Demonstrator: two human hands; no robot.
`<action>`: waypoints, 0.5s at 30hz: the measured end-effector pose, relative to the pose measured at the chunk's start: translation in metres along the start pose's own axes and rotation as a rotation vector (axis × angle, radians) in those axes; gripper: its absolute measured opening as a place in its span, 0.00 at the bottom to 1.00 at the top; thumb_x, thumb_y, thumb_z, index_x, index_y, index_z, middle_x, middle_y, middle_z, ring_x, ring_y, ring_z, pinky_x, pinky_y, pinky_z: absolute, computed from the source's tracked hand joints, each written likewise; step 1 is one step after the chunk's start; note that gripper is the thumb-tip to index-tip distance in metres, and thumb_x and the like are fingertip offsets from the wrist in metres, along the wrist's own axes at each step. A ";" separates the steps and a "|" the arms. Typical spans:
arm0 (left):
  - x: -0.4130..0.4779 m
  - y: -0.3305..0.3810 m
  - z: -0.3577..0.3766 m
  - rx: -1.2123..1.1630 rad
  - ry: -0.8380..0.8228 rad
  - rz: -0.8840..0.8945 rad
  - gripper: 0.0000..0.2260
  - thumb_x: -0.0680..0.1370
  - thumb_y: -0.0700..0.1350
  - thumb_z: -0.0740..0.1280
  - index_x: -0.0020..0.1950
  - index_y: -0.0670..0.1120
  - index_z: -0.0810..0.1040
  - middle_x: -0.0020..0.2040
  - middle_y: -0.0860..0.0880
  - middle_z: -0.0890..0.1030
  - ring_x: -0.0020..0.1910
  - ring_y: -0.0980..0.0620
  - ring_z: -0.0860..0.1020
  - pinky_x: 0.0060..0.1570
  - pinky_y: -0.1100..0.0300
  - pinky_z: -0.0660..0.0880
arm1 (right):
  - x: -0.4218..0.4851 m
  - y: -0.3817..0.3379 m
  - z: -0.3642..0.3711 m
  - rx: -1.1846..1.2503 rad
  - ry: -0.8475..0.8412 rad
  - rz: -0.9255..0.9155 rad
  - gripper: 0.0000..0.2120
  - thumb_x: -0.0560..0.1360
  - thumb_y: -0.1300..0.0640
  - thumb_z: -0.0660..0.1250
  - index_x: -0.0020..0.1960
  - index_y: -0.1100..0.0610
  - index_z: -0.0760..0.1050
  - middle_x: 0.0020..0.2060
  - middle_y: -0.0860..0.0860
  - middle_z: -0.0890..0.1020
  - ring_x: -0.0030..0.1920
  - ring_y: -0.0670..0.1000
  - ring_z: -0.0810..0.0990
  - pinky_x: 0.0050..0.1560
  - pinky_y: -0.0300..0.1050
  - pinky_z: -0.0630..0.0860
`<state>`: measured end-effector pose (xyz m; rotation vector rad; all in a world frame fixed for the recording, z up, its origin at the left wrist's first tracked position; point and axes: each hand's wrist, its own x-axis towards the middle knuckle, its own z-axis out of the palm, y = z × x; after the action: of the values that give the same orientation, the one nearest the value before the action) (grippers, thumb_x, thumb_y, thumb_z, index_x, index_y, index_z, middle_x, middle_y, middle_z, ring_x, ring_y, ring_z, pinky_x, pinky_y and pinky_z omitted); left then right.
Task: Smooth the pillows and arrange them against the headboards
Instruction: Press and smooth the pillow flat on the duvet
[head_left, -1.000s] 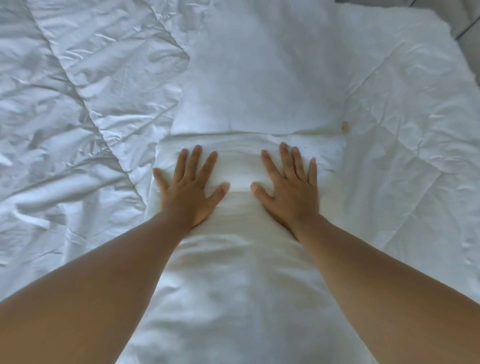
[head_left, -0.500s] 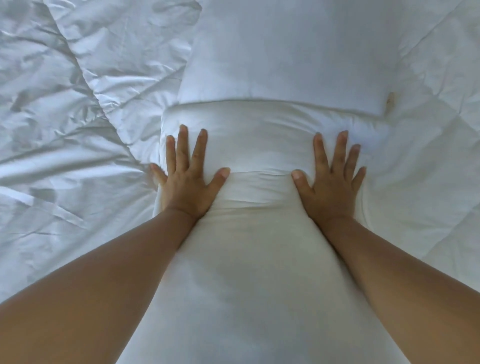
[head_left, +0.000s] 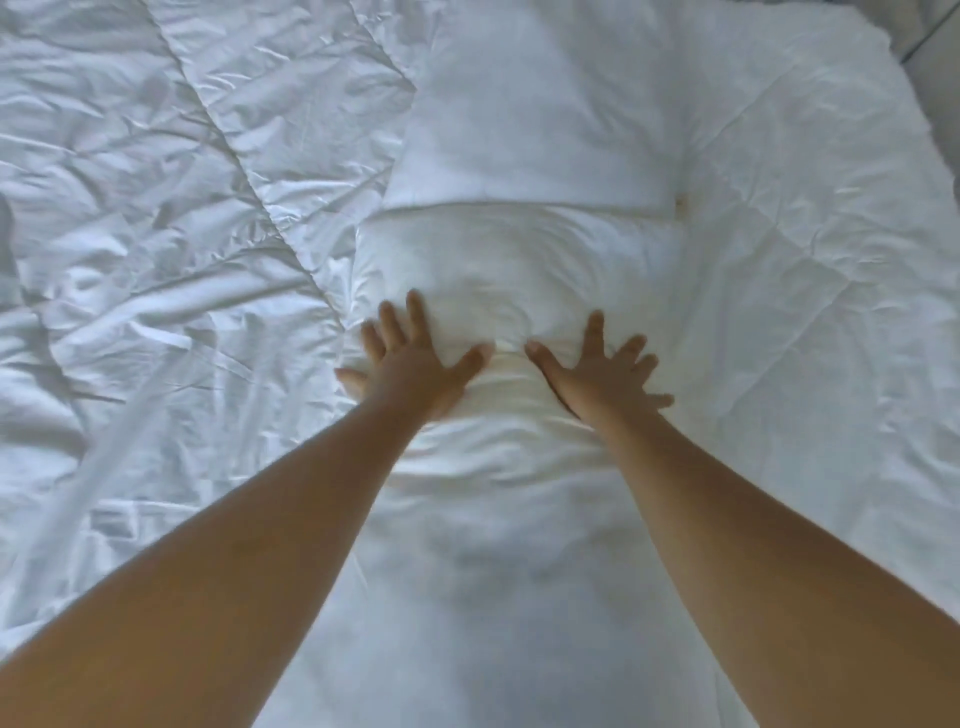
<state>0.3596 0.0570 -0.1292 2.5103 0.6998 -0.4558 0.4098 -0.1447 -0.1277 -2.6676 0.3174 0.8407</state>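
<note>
A long white pillow (head_left: 519, 270) lies lengthwise in front of me on the bed. My left hand (head_left: 410, 364) and my right hand (head_left: 597, 374) press flat on its upper half, fingers spread, thumbs close together, holding nothing. The fabric bunches into a small fold between the thumbs. A second white pillow (head_left: 540, 119) lies beyond the first, its near edge touching the first pillow's far end. No headboard is in view.
A rumpled white quilted duvet (head_left: 171, 218) covers the bed on the left and right of the pillows. A small yellowish mark (head_left: 681, 203) sits by the far pillow's right corner. A grey surface (head_left: 935, 57) shows past the bed's edge at top right.
Both hands slid back toward each other on the near pillow; the right hand moved left from the pillow's right edge. The view pulled back, showing more of the far pillow.
</note>
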 end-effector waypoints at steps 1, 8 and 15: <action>-0.024 -0.005 0.007 0.017 0.000 0.003 0.52 0.66 0.81 0.51 0.79 0.57 0.32 0.82 0.50 0.36 0.80 0.43 0.37 0.69 0.25 0.42 | -0.016 0.009 0.008 -0.029 -0.005 -0.002 0.54 0.62 0.14 0.45 0.79 0.39 0.32 0.80 0.59 0.36 0.80 0.65 0.39 0.70 0.79 0.42; -0.148 -0.057 0.038 -0.004 0.013 -0.063 0.50 0.66 0.81 0.49 0.78 0.60 0.31 0.81 0.55 0.36 0.81 0.49 0.39 0.71 0.28 0.44 | -0.098 0.082 0.045 -0.126 0.026 -0.064 0.58 0.56 0.12 0.37 0.76 0.40 0.25 0.79 0.58 0.33 0.80 0.64 0.37 0.72 0.77 0.43; -0.234 -0.092 0.055 -0.047 0.022 -0.057 0.51 0.65 0.83 0.47 0.78 0.60 0.30 0.82 0.54 0.37 0.81 0.49 0.39 0.72 0.27 0.45 | -0.182 0.130 0.083 -0.071 0.042 -0.105 0.56 0.62 0.15 0.44 0.77 0.42 0.24 0.79 0.58 0.33 0.80 0.62 0.37 0.75 0.74 0.45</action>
<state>0.1083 0.0047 -0.1070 2.4605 0.7837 -0.4271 0.1816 -0.2132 -0.1158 -2.7431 0.1588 0.7788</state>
